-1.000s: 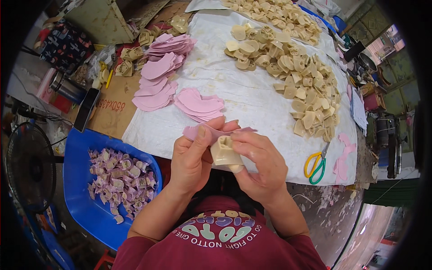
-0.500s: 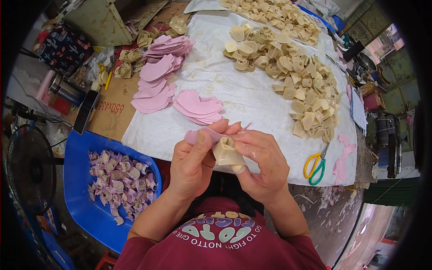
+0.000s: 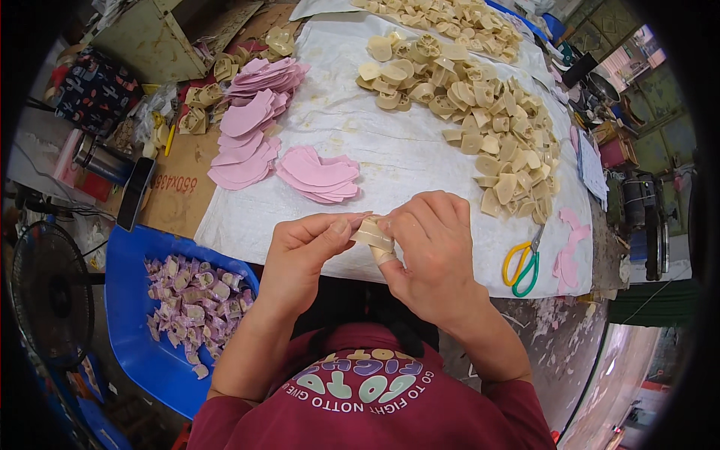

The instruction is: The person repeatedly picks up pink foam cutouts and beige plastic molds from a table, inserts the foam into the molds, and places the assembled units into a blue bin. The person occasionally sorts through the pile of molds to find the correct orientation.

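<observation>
Here we go, over the near part of the white sheet — the right hand has a small beige block gripped in bent fingers, and the left hand, fingertips pinched narrow, meets its edge. Pink cutouts lie just beyond; scissors rest well to the right.

The one fisheye view, from the left camera of a head-worn pair, looks steeply down and forward over the near edge of the bench, near both hands, reaching past its right edge.
</observation>
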A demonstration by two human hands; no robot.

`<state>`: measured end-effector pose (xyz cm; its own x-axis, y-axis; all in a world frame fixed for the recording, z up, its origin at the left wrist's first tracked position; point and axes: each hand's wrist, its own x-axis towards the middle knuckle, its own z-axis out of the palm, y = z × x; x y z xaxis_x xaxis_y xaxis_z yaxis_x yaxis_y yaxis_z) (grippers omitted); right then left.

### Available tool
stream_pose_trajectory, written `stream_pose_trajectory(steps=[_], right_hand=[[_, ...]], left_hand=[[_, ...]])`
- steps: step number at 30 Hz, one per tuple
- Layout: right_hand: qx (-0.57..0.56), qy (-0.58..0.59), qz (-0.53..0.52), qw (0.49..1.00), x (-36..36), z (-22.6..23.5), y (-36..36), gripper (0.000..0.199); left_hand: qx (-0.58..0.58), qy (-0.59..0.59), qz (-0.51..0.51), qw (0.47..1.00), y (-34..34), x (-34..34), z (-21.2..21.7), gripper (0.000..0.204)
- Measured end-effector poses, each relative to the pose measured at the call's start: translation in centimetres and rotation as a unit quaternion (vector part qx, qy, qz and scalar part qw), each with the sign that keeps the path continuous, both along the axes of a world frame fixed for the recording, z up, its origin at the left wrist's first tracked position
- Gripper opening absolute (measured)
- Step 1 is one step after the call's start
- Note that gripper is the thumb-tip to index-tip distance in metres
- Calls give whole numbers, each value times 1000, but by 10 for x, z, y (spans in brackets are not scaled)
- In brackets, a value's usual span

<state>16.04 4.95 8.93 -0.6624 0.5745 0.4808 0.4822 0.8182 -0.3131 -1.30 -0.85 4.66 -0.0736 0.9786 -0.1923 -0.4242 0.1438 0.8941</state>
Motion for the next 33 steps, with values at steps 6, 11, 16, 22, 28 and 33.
stream_pose_trajectory(steps=[6,11,16,22,28,33], right_hand=[[14,-74,-2,997,-4,-4,0,33],[-15,-51,10,999,0,-26,11,27],[-47,11,41,998,14,-19,10,23],[-81,55,69,993,8,-20,4,20],[-356,158,16,921,8,-31,2,16],[-490,247,-19,836,9,-26,1,16]], left_hand=[[-54,47,-61,996,-1,-3,-2,32],[-35,148,-115,982,10,-4,-3,33],[-24,42,-146,988,19,-17,-5,21],[32,123,-221,967,25,-23,3,16],[18,114,-223,968,38,-28,9,19],[106,-25,-130,986,20,-18,-18,24]])
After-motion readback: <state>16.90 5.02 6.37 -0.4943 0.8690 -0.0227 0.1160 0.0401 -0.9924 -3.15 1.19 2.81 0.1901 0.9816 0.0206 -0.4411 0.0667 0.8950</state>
